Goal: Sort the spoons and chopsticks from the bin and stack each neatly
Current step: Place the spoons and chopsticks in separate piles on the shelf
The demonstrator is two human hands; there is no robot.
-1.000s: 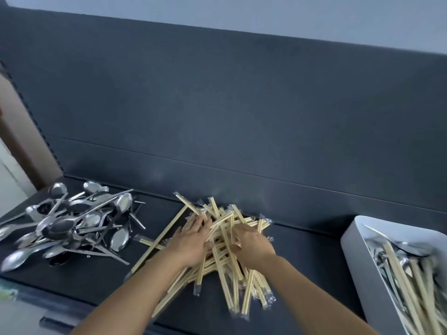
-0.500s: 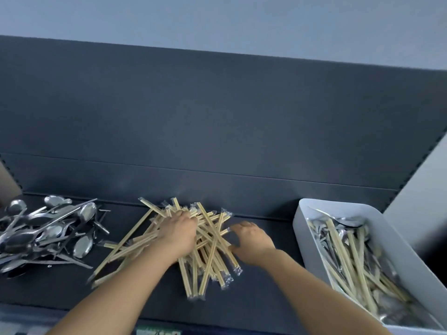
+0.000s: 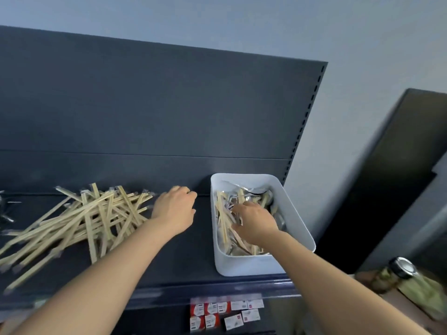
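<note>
The white bin (image 3: 249, 264) stands on the dark shelf (image 3: 188, 257) right of centre in the frame, its far end against the shelf's back panel (image 3: 145, 105). Inside lie wrapped wooden chopsticks (image 3: 223, 213) mixed with metal spoons (image 3: 254, 189), one spoon bowl showing at the far end. The right grip (image 3: 256, 223), a bare hand, is down in the bin with its fingers buried among the contents. Whether they clasp anything cannot be told.

Left of the bin, the left grip (image 3: 175, 207) sits palm down over the bare shelf, fingers loosely bent and holding nothing. It lies between the bin and the sorted chopstick pile (image 3: 96, 218), just beside the pile's nearest ends. That pile sprawls loosely across the left of the frame, sticks crossing at many angles.

At the far left edge a few blurred metal pieces (image 3: 4, 213) show. Below the shelf's front lip, at lower centre, hang small red and white price tags (image 3: 225, 310). A lidded glass jar (image 3: 406, 274) lies at lower right.
</note>
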